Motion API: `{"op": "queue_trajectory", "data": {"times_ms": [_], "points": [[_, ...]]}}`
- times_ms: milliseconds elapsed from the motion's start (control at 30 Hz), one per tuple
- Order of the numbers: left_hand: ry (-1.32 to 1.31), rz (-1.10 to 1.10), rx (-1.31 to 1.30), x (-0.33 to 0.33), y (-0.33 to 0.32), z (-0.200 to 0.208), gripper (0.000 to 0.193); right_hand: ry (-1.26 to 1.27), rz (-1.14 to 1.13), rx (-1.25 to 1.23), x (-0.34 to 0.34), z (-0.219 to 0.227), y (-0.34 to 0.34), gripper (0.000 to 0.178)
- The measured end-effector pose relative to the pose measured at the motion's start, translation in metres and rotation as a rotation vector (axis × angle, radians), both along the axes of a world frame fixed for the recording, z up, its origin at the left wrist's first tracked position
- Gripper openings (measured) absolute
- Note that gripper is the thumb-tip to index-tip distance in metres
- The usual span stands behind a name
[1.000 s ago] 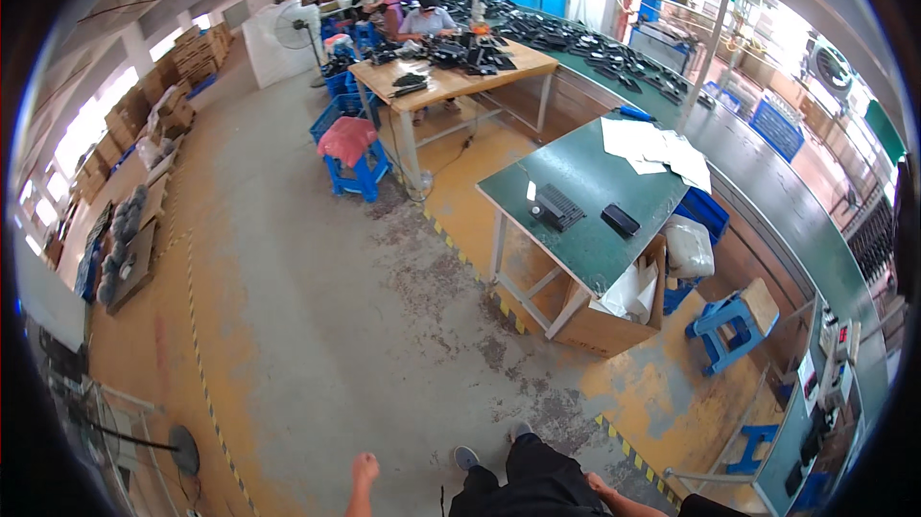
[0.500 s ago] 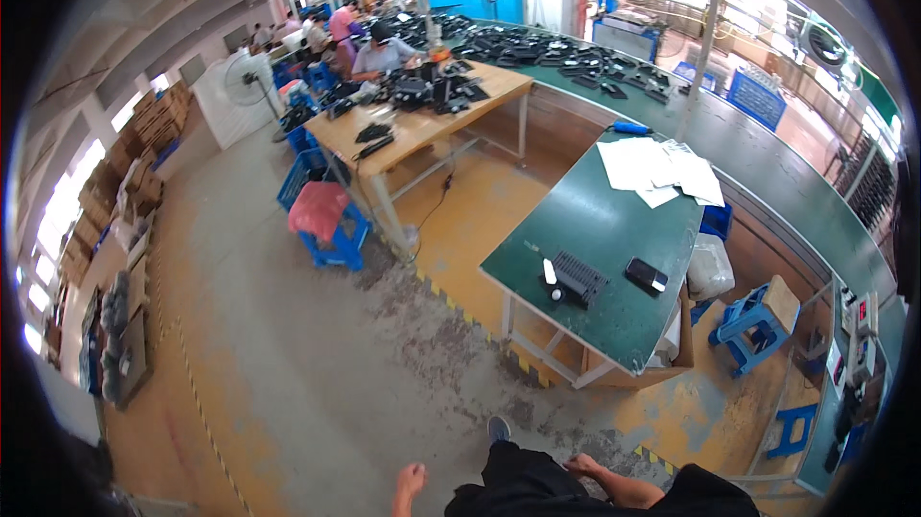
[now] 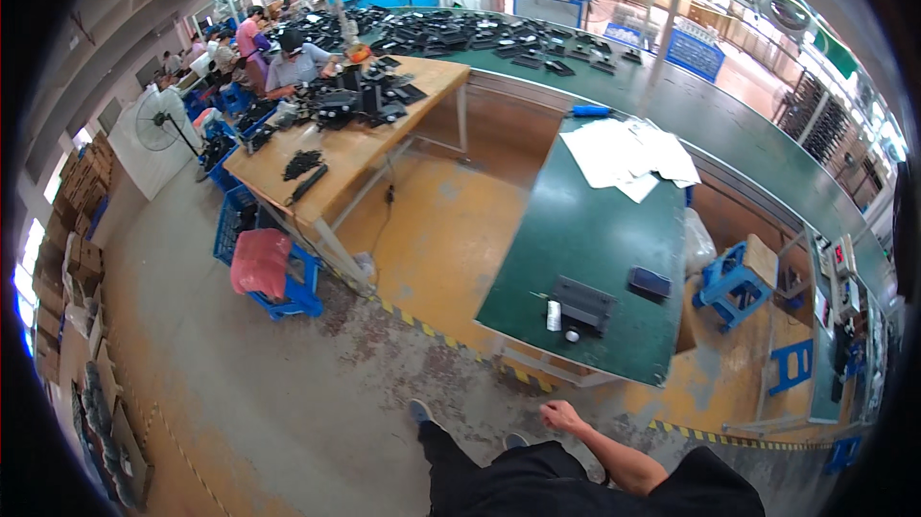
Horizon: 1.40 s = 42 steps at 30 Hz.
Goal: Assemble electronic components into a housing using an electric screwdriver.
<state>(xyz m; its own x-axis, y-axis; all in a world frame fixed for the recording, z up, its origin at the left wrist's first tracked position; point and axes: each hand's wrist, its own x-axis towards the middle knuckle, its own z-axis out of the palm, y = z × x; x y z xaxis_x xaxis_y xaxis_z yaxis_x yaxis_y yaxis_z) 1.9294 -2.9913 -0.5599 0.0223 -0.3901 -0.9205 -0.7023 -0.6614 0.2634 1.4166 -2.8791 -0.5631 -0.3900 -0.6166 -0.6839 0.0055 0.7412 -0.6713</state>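
Note:
My right hand [image 3: 561, 415] hangs in front of my dark clothes with its fingers loosely curled, and nothing shows in it. It is a short way off the front edge of a green-topped table [image 3: 576, 229], touching nothing. On that table's near part lie a black flat ribbed part [image 3: 583, 305], a small white bottle [image 3: 554, 316] and a small round white item [image 3: 573, 336]. A dark phone [image 3: 650, 281] rests to their right. My left hand is out of the picture.
White papers [image 3: 624, 157] and a blue tool [image 3: 591, 110] lie at the green table's far end. To the left stand a wooden table [image 3: 403, 124] with black parts and a blue stool [image 3: 297, 289] under a red cover. Another blue stool [image 3: 739, 277] stands right. People sit farther back.
The tables and stools sit differently in view as I have stepped forward and turned. My left hand has gone out of view. My right hand has swung up and forward.

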Motion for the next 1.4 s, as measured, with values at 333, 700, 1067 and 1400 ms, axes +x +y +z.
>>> {"op": "queue_trajectory", "data": {"times_ms": [333,700,1067,1400], "points": [[0.130,-0.130,-0.338,0.005,-0.372,-0.049,0.031,0.032,-0.137,0.239,0.103,-0.009,-0.097,0.043],[0.169,-0.215,-0.397,-0.128,-0.594,-0.037,0.034,0.132,-0.236,0.118,0.089,0.011,-0.284,0.045],[0.050,-0.348,-0.084,-0.123,-0.591,-0.055,0.037,-0.079,-0.192,-0.132,-0.058,0.011,-0.519,0.038],[-0.050,-0.476,-0.753,-0.235,-0.755,0.004,0.039,-0.189,-0.339,-0.118,-0.127,-0.025,-0.544,0.032]]}}
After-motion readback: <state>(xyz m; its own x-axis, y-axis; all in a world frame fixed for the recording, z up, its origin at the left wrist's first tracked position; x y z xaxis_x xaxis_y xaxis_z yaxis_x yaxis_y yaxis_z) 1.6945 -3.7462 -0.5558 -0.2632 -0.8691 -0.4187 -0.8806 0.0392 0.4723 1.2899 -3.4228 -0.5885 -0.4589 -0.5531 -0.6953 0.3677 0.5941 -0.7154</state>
